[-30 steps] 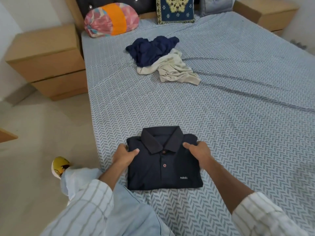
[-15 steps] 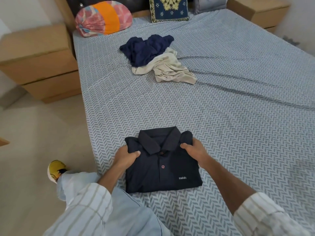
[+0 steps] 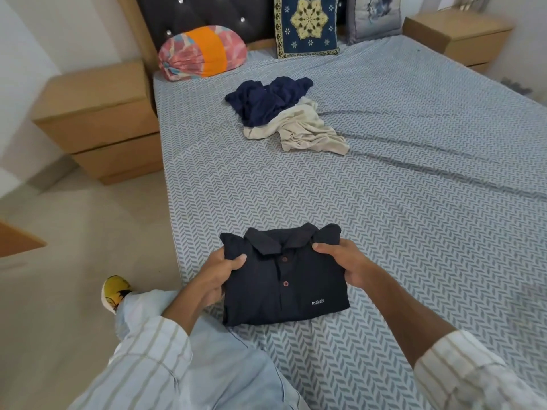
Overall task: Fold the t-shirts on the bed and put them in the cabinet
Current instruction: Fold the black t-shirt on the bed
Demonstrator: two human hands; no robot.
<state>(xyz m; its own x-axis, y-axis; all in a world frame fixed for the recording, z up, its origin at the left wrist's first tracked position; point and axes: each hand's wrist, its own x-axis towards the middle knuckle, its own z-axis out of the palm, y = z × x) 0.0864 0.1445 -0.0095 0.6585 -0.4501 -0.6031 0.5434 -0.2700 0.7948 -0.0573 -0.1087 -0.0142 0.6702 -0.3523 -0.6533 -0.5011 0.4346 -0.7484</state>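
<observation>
A folded dark navy polo shirt (image 3: 284,282) with a small white logo lies at the near edge of the bed (image 3: 414,208). My left hand (image 3: 217,275) grips its left side, thumb on top and fingers underneath. My right hand (image 3: 340,263) grips its right side the same way. The shirt's upper end is raised slightly off the sheet. Farther up the bed, a crumpled navy t-shirt (image 3: 268,99) lies partly on a crumpled beige t-shirt (image 3: 307,133).
Wooden nightstands stand to the left (image 3: 97,119) and right (image 3: 455,37) of the bed. A pink and orange pillow (image 3: 201,51) and patterned cushions (image 3: 306,25) line the headboard. Bare floor lies at left, where my yellow shoe (image 3: 114,292) stands.
Both hands have closed round the folded polo's sides and raised its collar end a little. The camera has tilted up, showing more of the headboard.
</observation>
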